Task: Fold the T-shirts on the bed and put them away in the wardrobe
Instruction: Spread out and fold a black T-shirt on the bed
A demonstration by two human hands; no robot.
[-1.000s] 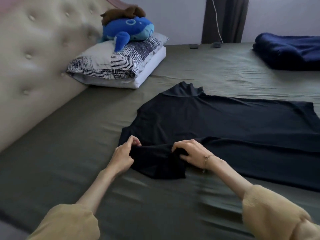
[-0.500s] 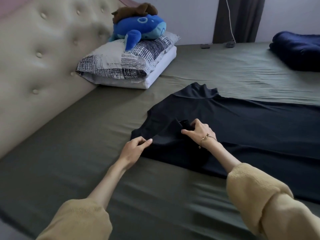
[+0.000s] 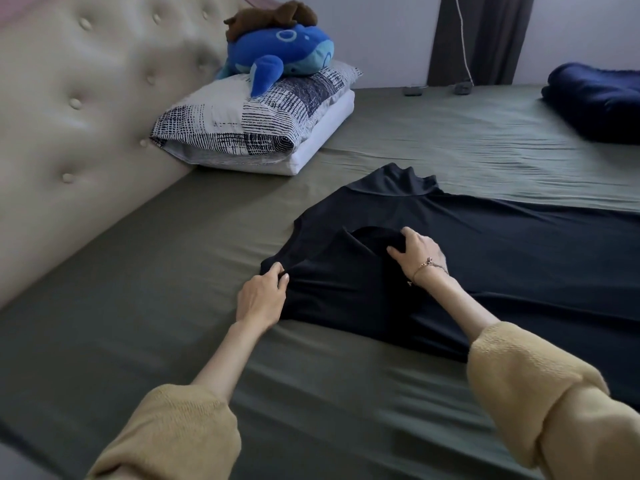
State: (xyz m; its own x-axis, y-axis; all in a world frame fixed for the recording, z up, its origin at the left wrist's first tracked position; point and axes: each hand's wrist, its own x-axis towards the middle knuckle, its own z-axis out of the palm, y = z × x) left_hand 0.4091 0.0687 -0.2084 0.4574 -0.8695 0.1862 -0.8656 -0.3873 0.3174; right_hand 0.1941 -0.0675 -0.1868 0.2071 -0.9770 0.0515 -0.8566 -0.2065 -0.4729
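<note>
From my remote seat: the black T-shirt (image 3: 485, 258) lies flat on the bed (image 3: 450, 140), collar far. My left hand (image 3: 261, 299) pinches its near-left edge to anchor it — my right hand (image 3: 417, 252) grips the sleeve, doubled inward to narrow the shirt for folding.

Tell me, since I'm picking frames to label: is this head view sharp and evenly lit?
Head view: soft daylight, no glare; the black T-shirt is so dark its folds barely read; sleeves at the bottom edge are blurred; left hand and right hand are fairly sharp; wide-angle bending shows on the headboard.
</note>
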